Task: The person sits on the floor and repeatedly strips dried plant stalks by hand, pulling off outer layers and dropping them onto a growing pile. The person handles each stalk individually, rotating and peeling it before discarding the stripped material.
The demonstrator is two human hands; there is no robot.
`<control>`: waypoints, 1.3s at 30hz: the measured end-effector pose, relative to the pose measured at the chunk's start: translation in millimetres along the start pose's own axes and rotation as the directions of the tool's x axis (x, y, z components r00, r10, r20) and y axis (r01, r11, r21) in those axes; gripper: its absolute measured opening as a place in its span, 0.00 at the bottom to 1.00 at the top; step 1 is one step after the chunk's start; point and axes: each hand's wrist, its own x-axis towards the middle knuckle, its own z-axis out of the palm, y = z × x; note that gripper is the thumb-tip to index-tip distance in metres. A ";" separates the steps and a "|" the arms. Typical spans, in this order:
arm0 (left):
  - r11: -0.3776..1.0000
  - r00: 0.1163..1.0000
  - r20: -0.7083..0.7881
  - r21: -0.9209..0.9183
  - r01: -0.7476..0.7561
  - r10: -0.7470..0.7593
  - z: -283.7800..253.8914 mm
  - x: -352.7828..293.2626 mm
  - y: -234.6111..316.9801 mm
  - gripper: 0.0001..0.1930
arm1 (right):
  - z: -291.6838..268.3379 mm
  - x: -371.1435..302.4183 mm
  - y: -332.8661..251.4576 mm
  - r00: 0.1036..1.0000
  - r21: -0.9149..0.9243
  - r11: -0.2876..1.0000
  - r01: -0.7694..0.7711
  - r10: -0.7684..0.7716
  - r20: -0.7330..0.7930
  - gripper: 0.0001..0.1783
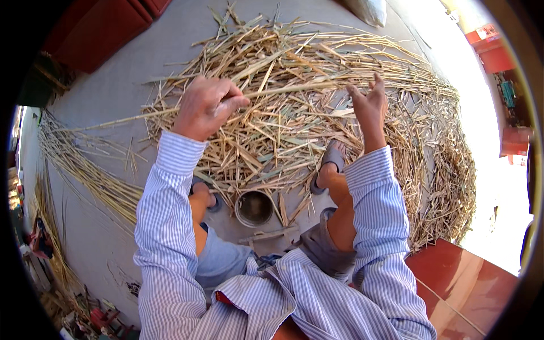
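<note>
My left hand is closed, thumb against the curled fingers, around a long thin dry stalk. The stalk slants across in front of me, its thin end trailing off to the left and its thicker end reaching toward the right. By that thicker end is my right hand, thumb and fingers spread apart; it does not appear to grip the stalk. Below both hands spreads a large heap of dry stalks and torn husks. Between my feet stands a round metal container with something dark inside.
A bundle of long thin stalks lies on the grey floor at left. Curled leaf scraps pile up at right, beside red tiles. Red furniture stands far left, a pale sack at the back.
</note>
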 end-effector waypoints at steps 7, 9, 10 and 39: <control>0.973 0.999 -0.011 0.227 -0.032 0.035 6.9 -29.7 -19.6 0.07 | 45.9 -80.1 -36.7 0.669 0.204 0.979 0.009 -0.158 0.726 0.22; 0.954 0.998 0.021 0.293 -0.059 0.055 -2.6 -37.6 -28.8 0.08 | 68.3 -140.3 -61.1 0.443 0.212 0.957 0.198 -0.281 0.851 0.18; 0.954 0.996 0.089 0.300 -0.022 -0.005 -8.2 -40.8 -29.9 0.08 | 87.7 -175.3 -61.4 0.318 0.201 0.938 0.283 -0.289 0.903 0.18; 0.930 0.979 0.038 0.320 0.178 -0.200 -59.5 -122.4 -59.7 0.07 | 65.1 -188.5 -191.9 0.690 0.807 0.158 -0.569 -0.443 0.573 0.26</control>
